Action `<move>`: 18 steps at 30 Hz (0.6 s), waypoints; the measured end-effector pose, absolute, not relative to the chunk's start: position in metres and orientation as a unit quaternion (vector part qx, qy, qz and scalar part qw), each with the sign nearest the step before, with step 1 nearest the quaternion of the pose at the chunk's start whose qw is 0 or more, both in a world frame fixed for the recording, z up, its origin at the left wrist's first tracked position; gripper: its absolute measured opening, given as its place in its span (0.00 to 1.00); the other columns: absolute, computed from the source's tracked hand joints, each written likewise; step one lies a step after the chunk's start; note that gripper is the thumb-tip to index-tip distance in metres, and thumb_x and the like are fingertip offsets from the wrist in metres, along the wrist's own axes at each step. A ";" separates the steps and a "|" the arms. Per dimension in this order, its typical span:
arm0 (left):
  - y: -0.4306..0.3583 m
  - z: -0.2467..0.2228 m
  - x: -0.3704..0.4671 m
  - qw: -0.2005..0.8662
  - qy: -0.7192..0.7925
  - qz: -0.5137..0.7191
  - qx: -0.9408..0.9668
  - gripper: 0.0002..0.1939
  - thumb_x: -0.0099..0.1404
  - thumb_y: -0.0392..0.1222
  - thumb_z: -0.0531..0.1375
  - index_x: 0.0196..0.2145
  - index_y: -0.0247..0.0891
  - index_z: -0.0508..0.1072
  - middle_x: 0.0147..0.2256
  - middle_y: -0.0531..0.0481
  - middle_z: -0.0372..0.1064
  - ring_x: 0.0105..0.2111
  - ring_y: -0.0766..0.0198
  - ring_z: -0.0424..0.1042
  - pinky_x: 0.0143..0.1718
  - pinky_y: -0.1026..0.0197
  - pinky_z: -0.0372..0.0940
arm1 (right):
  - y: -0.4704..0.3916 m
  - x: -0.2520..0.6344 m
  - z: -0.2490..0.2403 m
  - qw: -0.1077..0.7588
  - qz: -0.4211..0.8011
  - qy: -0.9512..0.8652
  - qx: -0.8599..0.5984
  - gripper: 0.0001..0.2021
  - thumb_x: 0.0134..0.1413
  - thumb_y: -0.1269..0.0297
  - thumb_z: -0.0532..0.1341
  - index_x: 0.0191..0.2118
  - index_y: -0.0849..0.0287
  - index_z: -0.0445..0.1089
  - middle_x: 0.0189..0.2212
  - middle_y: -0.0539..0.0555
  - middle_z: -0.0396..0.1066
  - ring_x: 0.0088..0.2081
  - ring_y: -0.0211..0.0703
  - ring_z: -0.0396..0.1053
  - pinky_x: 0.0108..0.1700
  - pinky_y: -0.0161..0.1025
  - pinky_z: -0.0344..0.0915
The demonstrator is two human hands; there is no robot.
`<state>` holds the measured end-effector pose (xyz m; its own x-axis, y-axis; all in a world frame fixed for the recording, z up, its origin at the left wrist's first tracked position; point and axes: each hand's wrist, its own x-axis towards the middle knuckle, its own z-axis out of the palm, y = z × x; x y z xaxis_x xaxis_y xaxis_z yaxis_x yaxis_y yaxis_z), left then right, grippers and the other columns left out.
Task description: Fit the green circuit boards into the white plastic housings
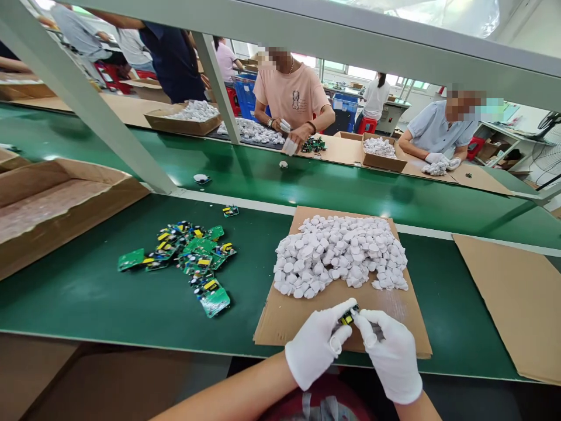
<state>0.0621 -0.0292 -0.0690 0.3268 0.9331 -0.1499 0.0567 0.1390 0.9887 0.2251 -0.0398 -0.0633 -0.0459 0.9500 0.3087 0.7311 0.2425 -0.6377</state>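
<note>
Both my hands wear white gloves and meet over the front of a cardboard sheet [280, 327]. Between the thumb and fingers of my left hand [313, 342] is a small circuit board [347, 317] with a yellow component, held tilted. My right hand [392, 354] pinches at the board's right edge, its fingers closed; whether a small white piece is also between them I cannot tell. Just beyond my hands, a heap of small white pieces [342, 251] covers the back of the cardboard. To the left lies a loose pile of green circuit boards [199, 254].
An open cardboard box [65, 199] stands at left, and another cardboard sheet [504, 292] lies at right. Behind a white rail runs a green belt [245, 175] with a few small items. Across it, people [291, 88] work beside boxes of white pieces. A slanted post [100, 105] rises at left.
</note>
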 end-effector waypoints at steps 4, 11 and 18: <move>-0.026 -0.069 0.064 0.668 0.401 0.407 0.476 0.24 0.57 0.41 0.58 0.52 0.35 0.67 0.50 0.42 0.68 0.48 0.55 0.66 0.53 0.53 0.58 | -0.038 0.226 -0.060 0.337 0.165 -0.758 -0.534 0.09 0.56 0.61 0.57 0.39 0.57 0.71 0.29 0.53 0.74 0.29 0.40 0.71 0.32 0.35 0.68; -0.022 -0.056 0.066 0.785 0.338 0.379 0.356 0.17 0.54 0.48 0.62 0.38 0.35 0.70 0.36 0.47 0.71 0.33 0.63 0.69 0.35 0.61 0.64 | -0.037 0.225 -0.060 0.329 -0.017 -0.788 -0.520 0.11 0.55 0.67 0.59 0.45 0.53 0.71 0.37 0.57 0.70 0.35 0.43 0.69 0.35 0.40 0.68; -0.018 -0.052 0.080 0.726 0.370 0.420 0.399 0.13 0.50 0.46 0.65 0.26 0.33 0.68 0.23 0.51 0.67 0.23 0.68 0.63 0.27 0.65 0.61 | -0.037 0.213 -0.071 0.356 -0.050 -0.791 -0.494 0.16 0.52 0.72 0.57 0.46 0.51 0.70 0.44 0.58 0.69 0.40 0.48 0.68 0.38 0.46 0.68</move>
